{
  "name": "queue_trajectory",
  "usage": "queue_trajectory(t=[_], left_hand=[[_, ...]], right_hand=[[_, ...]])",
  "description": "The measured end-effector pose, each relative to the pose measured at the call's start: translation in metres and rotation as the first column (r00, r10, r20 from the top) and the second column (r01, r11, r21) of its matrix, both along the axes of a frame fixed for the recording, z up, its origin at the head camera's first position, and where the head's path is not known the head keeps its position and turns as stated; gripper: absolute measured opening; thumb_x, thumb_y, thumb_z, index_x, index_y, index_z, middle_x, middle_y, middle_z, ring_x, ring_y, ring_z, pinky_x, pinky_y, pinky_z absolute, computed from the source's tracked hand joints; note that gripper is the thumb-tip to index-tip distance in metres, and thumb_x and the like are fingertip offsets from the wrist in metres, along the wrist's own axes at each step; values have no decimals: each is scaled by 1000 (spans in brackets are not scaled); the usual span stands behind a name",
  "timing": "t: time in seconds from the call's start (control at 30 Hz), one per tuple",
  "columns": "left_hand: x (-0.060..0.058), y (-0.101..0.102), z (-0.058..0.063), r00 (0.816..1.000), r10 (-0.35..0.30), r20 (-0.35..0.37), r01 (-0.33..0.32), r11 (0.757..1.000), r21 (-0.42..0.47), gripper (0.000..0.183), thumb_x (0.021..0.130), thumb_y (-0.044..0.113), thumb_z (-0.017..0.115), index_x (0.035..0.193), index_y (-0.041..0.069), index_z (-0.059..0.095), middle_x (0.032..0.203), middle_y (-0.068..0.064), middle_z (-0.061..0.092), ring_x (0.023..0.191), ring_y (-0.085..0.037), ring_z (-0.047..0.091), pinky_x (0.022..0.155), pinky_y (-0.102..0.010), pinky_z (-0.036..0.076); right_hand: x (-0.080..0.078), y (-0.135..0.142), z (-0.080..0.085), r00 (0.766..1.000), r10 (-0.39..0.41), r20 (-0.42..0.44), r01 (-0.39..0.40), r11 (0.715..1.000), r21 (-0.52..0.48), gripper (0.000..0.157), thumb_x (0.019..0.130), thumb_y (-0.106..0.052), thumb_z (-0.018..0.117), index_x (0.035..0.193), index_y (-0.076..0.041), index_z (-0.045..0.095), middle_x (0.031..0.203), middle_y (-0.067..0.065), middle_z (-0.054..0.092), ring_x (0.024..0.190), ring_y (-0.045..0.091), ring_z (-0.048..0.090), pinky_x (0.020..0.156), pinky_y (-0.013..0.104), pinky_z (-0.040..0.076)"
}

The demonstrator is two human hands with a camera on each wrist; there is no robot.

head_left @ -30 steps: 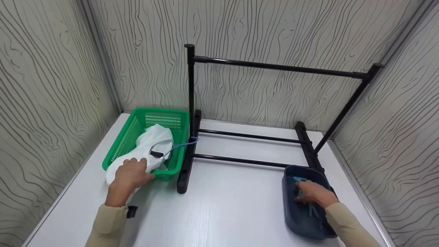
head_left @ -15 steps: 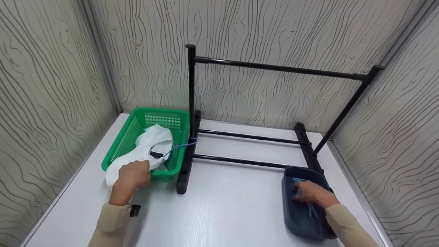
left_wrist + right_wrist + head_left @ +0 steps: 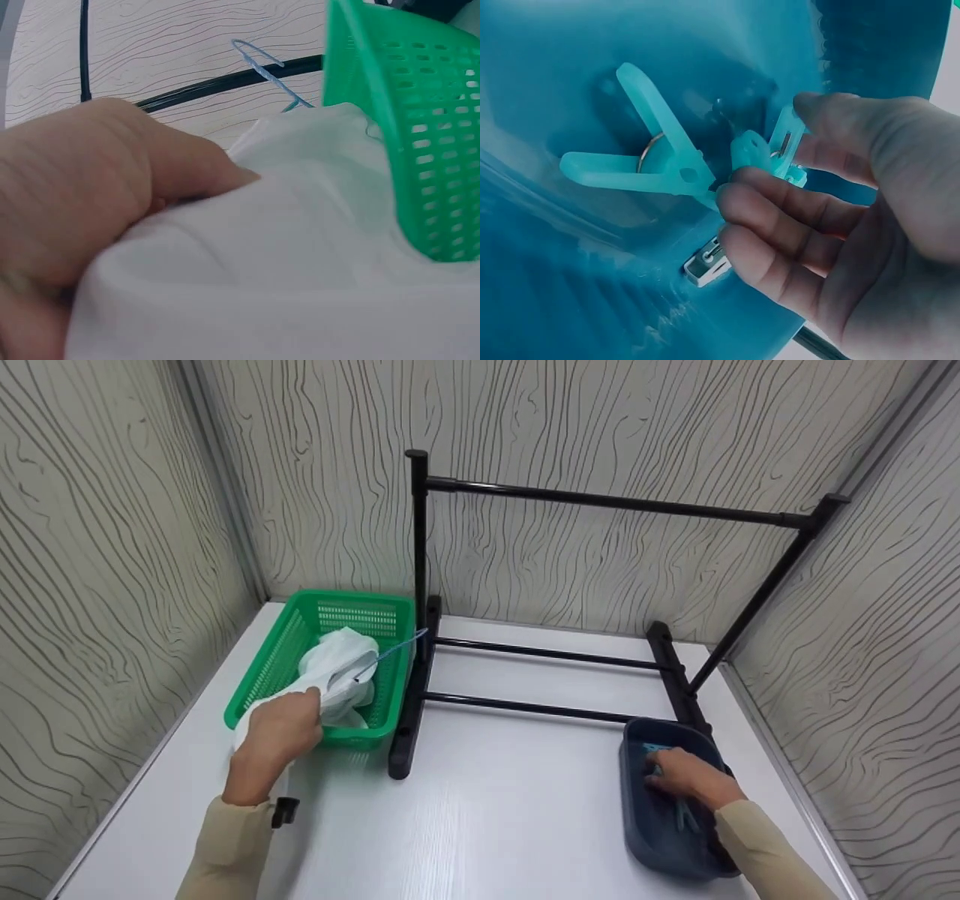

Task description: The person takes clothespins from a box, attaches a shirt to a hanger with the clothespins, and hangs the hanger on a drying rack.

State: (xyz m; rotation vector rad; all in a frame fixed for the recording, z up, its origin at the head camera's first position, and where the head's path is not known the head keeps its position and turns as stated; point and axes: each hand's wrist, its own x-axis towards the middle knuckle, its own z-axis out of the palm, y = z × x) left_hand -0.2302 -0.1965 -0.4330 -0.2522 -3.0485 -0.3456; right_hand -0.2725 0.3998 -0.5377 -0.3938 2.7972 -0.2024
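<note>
My left hand [image 3: 279,729] grips a white garment [image 3: 341,660] at the near rim of the green basket [image 3: 238,706]. Its thumb presses on the fabric [image 3: 300,225] in the left wrist view. The garment lies partly inside the basket and partly over its rim. A blue hanger hook [image 3: 405,643] sticks out of the garment. Inside the dark blue bin [image 3: 634,832], my right hand [image 3: 686,776] pinches a small teal clothespin [image 3: 786,142] between thumb and index finger, the other fingers loosely bent. A larger teal spring clip [image 3: 660,154] lies beside the fingertips.
A black clothes rack [image 3: 600,499] stands behind, between basket and bin, with two low crossbars. A grey-white clip [image 3: 707,262] lies in the bin. Wood-patterned walls [image 3: 525,420] enclose the white table [image 3: 480,810]. A black strap piece [image 3: 285,811] shows at the left wrist.
My left hand draws the garment's fabric up slightly. The hanger hook has swung upward, and the dark patch on the garment is hidden from view. The right hand stays in the bin.
</note>
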Motion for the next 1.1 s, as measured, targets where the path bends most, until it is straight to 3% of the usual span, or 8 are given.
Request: queue_trajectory(t=[0.13, 0.4, 0.57, 0.67, 0.83, 1.1], left_hand=[[1, 0, 10, 1000, -2, -27, 2, 1000, -1, 20, 86, 4, 53, 104, -5, 52, 72, -11, 54, 61, -23, 50, 51, -39, 43], [12, -5, 32, 1000, -25, -14, 25, 1000, -1, 15, 88, 4, 53, 102, -2, 53, 75, -10, 54, 63, -22, 48, 51, -38, 42], [18, -9, 44, 999, -46, -23, 47, 999, 15, 12, 87, 3, 51, 99, 0, 52, 74, -7, 52, 62, -21, 46, 50, -35, 39], [17, -10, 47, 998, -61, -15, 61, 998, 20, 12, 90, 5, 48, 100, -1, 51, 72, -7, 51, 61, -20, 45, 50, -34, 38], [18, -11, 49, 998, -63, -7, 64, 996, 62, 12, 93, 9, 44, 98, 0, 49, 68, -6, 47, 57, -19, 44, 48, -31, 34], [21, -13, 51, 993, -87, -79, 97, 987, 129, 10, 94, 12, 44, 90, 4, 49, 62, -1, 40, 53, -15, 42, 46, -28, 31]], right_hand=[[1, -1, 0, 1000, -24, 15, 24, 999, -29, 5, 84, -9, 65, 85, -7, 61, 71, 0, 52, 61, 15, 51, 54, 31, 43], [2, -5, -4, 996, -74, 40, 76, 996, -49, 10, 83, -5, 65, 77, -9, 59, 66, -1, 54, 53, 13, 53, 47, 27, 44], [0, -6, -3, 1000, -23, -10, 22, 1000, -17, 14, 84, -7, 63, 71, -11, 58, 62, -2, 51, 52, 12, 49, 47, 29, 41], [-3, -5, -2, 997, 5, -83, -5, 1000, -10, 17, 86, -8, 59, 70, -12, 54, 62, -3, 48, 53, 12, 46, 50, 30, 39], [-9, -4, 2, 984, -17, -176, 4, 997, -74, 14, 87, -5, 54, 76, -11, 48, 65, -1, 46, 54, 13, 45, 49, 29, 38], [-9, -1, 6, 984, -32, -177, 10, 993, -121, 11, 85, 4, 53, 86, -7, 57, 75, 4, 57, 62, 13, 51, 54, 30, 44]])
